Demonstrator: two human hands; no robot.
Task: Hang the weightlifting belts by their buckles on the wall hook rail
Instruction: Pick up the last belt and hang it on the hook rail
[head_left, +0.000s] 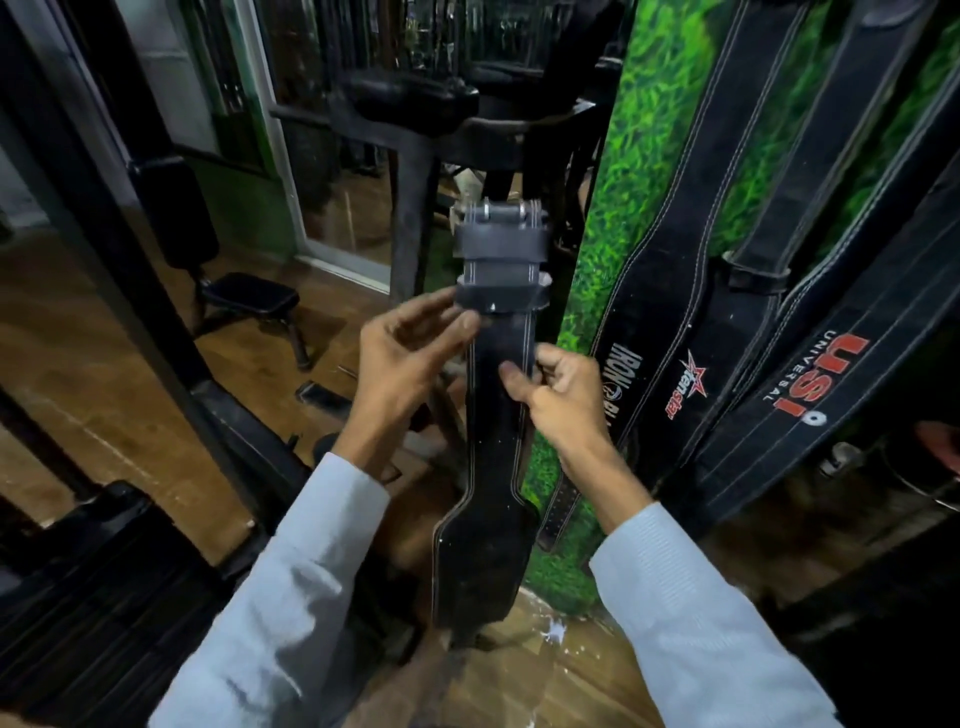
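I hold a black leather weightlifting belt (496, 415) upright in front of me, its metal buckle (501, 213) at the top and its wide end hanging down near the floor. My right hand (556, 400) pinches the belt's right edge below the keeper loops. My left hand (410, 358) touches the belt's left edge at the lower loop, fingers curled on it. To the right, three black belts hang against the green grass wall: one marked IRON (654, 291), one with a red star logo (727, 322) and one marked USI (841, 364). The hook rail is out of view.
A black machine frame (135, 270) slants across the left. A small padded bench (249, 301) stands on the wooden floor behind it. Dark gym equipment (415, 104) and a mirror fill the background. A metal object (852, 462) lies at the lower right.
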